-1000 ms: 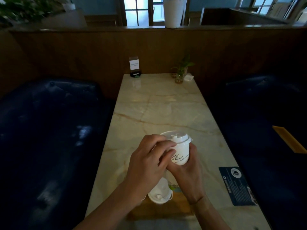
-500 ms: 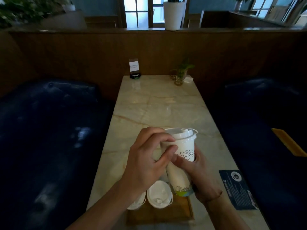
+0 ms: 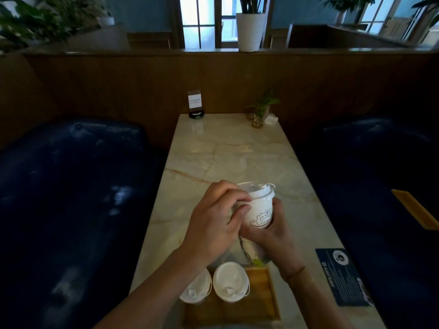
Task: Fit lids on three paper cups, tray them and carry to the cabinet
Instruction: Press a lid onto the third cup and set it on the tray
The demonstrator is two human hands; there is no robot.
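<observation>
A white paper cup (image 3: 261,216) with a cloud drawing is held tilted above the marble table (image 3: 228,157). My right hand (image 3: 273,236) wraps its side from the right. My left hand (image 3: 215,224) grips the rim of its white lid (image 3: 259,189) with fingertips. Two more lidded cups (image 3: 230,284) (image 3: 197,289) stand side by side on the wooden tray (image 3: 261,305) at the table's near edge, below my hands. My left forearm covers part of the left cup.
A dark blue card (image 3: 344,279) lies on the table right of the tray. At the far end stand a small sign holder (image 3: 195,104) and a little plant in a glass (image 3: 257,115). Dark blue benches flank the table on both sides.
The held cup stays in both hands and has tipped a little. The view has shifted so both lidded cups and more of the tray show below.
</observation>
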